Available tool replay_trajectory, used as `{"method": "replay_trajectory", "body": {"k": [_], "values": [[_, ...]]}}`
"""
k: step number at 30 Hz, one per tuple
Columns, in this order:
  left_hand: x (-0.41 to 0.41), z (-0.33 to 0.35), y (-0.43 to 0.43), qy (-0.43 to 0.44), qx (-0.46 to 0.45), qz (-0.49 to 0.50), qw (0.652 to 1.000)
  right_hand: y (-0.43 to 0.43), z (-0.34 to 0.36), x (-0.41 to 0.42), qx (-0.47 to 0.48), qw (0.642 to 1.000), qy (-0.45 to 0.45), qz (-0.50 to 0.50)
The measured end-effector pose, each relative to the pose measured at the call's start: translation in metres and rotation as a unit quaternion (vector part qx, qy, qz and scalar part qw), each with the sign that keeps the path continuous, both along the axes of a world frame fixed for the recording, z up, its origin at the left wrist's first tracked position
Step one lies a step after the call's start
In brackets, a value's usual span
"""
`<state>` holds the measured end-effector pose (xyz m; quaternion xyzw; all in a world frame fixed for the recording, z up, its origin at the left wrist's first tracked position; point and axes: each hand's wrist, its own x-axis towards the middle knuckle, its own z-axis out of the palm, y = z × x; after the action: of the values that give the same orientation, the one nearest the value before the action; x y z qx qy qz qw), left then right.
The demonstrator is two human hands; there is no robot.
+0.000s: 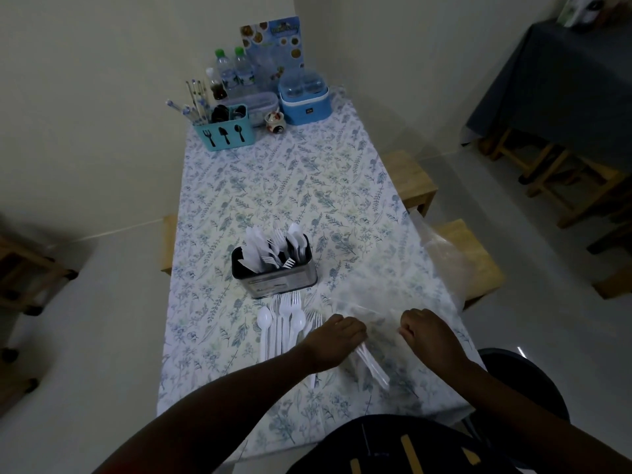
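While both hands work at the near end of the surface [273,186], the left grip [337,338] is closed knuckles-up with its fingers curled onto the edge of a clear plastic bag [379,313], and the right grip [429,336] is curled the same way on the bag's other side, so the thin film is stretched between them. How tightly each pinches cannot be made out, since the fingertips are tucked under. Just behind and below the left grip, a bundle of white handles [372,366] shows through the bag, slanting toward the person and to the right.

Immediately to the left of the left grip lie the loose spoons and forks [280,323], side by side and touching, heads pointing away from the person and handles back toward the body. Their long axis runs straight ahead, roughly parallel to the left forearm. The left grip is plainly the nearer one; the right would have to cross the bag to reach them. A sideways reach and a pickup by the handles looks like the natural move for that hand.

Ahead of the loose pile stands a black holder [273,271] with knives, forks and spoons upright in it. Well beyond, at the far end, sits a blue caddy [224,133]
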<state>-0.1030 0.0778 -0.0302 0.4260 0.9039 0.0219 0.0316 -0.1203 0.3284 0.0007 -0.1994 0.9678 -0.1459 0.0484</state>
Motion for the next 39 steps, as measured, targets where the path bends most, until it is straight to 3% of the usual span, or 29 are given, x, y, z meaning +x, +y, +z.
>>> {"method": "replay_trajectory", "body": {"k": [6, 11, 15, 24, 31, 39], "values": [[0.0, 0.008, -0.026, 0.02, 0.042, 0.022, 0.999, 0.002, -0.005, -0.01, 0.039, 0.999, 0.005, 0.026], [-0.004, 0.015, -0.054, 0.025, 0.001, 0.033, 0.999, 0.005, -0.007, -0.018, 0.08, 0.994, -0.002, 0.08], [-0.007, 0.01, -0.073, 0.038, -0.055, 0.03, 0.997, 0.008, -0.017, -0.013, 0.123, 0.983, -0.073, 0.116], [-0.005, 0.005, -0.077, 0.008, -0.119, 0.067, 0.991, 0.002, -0.032, 0.01, 0.093, 0.991, -0.011, 0.093], [-0.001, 0.0, -0.068, -0.007, -0.083, 0.157, 0.984, 0.002, -0.042, 0.011, 0.056, 0.994, 0.026, 0.093], [0.012, -0.007, -0.068, -0.022, -0.03, 0.21, 0.977, 0.002, -0.056, 0.01, 0.0, 0.996, 0.008, 0.093]]}}
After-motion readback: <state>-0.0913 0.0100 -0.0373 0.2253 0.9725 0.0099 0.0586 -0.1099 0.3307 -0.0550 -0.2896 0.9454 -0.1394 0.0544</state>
